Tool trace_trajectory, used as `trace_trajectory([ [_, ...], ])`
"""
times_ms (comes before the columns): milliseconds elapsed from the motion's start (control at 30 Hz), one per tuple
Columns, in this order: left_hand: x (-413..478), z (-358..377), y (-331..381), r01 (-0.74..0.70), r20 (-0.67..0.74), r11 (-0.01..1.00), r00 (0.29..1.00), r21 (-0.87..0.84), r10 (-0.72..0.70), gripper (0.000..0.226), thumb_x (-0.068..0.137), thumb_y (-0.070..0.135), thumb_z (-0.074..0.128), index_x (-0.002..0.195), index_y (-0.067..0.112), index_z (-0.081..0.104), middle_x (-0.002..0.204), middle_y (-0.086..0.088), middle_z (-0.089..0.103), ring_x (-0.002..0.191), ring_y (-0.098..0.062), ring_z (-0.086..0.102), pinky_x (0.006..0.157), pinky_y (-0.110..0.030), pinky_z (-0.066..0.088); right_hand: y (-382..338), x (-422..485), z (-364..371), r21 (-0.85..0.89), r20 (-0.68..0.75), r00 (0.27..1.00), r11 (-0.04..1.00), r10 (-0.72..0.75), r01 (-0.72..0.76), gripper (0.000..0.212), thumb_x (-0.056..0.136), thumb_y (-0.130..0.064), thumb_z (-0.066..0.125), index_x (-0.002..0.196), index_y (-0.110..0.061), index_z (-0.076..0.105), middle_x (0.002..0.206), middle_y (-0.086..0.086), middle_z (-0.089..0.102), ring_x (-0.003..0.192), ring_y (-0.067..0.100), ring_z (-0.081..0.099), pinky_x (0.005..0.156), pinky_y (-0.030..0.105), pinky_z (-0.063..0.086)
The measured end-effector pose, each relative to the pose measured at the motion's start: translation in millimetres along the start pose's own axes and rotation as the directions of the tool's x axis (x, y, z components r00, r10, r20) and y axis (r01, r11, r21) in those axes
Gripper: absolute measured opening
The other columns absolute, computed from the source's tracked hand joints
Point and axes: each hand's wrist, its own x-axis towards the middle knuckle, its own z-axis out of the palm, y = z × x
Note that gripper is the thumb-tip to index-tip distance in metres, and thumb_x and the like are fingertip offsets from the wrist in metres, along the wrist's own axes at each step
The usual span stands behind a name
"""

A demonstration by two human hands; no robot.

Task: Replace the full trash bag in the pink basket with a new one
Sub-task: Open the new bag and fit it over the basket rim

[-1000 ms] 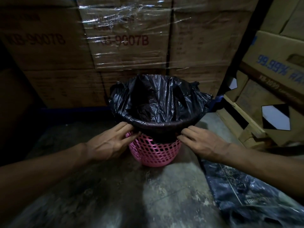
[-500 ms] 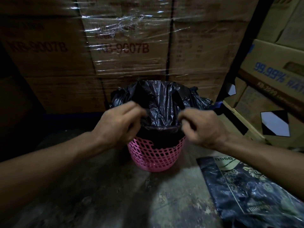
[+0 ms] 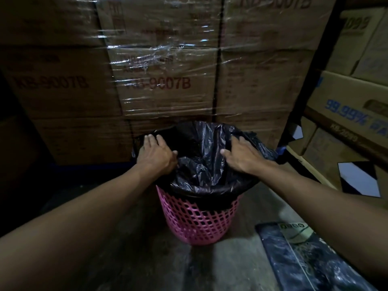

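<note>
Both hands, left and right, moved rimward, fingers seemingly flat on bag.

A pink basket of open lattice plastic stands upright on the concrete floor, near the centre of the scene. A black trash bag lines it, its glossy, crinkled film folded over the rim and hanging a short way down the near side. The bag's mouth gapes open, its far edge standing above the rim. Loose folds of the bag bulge outward at the left and right.
</note>
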Motion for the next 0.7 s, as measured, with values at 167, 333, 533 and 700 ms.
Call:
trace_trajectory([
  [167, 6, -2, -6, 0.056, -0.081, 0.998, 0.995, -0.007, -0.057, 0.074, 0.099, 0.043, 0.036, 0.152, 0.0, 0.007, 0.155, -0.026, 0.019, 0.142, -0.041, 0.019, 0.111, -0.05, 0.025, 0, 9, -4, 0.089, -0.383, 0.924, 0.994, -0.018, 0.057, 0.041, 0.098, -0.033, 0.04, 0.126, -0.005, 0.05, 0.133, 0.018, 0.051, 0.12, 0.035, 0.05, 0.098, 0.038, 0.041],
  [333, 12, -1, -7, 0.081, -0.094, 0.993, 0.992, -0.08, -0.088, 0.068, 0.097, 0.038, 0.041, 0.147, -0.001, 0.018, 0.143, -0.025, 0.034, 0.13, -0.042, 0.034, 0.105, -0.05, 0.03, 12, 11, -4, 0.061, -0.496, 0.869, 0.997, -0.001, 0.036, 0.031, 0.094, -0.022, 0.044, 0.111, -0.002, 0.059, 0.12, 0.02, 0.06, 0.112, 0.038, 0.056, 0.091, 0.037, 0.044],
  [533, 17, -3, -13, 0.121, -0.073, 0.949, 0.986, -0.291, -0.148, 0.048, 0.091, 0.018, 0.052, 0.132, -0.001, 0.035, 0.13, -0.028, 0.047, 0.117, -0.043, 0.049, 0.098, -0.045, 0.043, 27, 16, -19, 0.235, -0.386, 0.869, 0.944, 0.308, -0.231, 0.032, 0.089, -0.009, 0.049, 0.116, -0.001, 0.064, 0.119, 0.022, 0.063, 0.106, 0.04, 0.06, 0.071, 0.03, 0.039],
  [700, 20, -1, -28, 0.205, 0.013, 0.708, 0.964, -0.676, -0.267, 0.029, 0.092, 0.014, 0.051, 0.121, 0.012, 0.053, 0.109, -0.016, 0.064, 0.092, -0.033, 0.064, 0.083, -0.044, 0.057, 37, 18, -17, 0.685, -0.237, 0.874, 0.711, 0.424, -0.159, 0.019, 0.084, -0.004, 0.051, 0.088, -0.001, 0.069, 0.091, 0.02, 0.067, 0.08, 0.027, 0.058, 0.065, 0.03, 0.04],
])
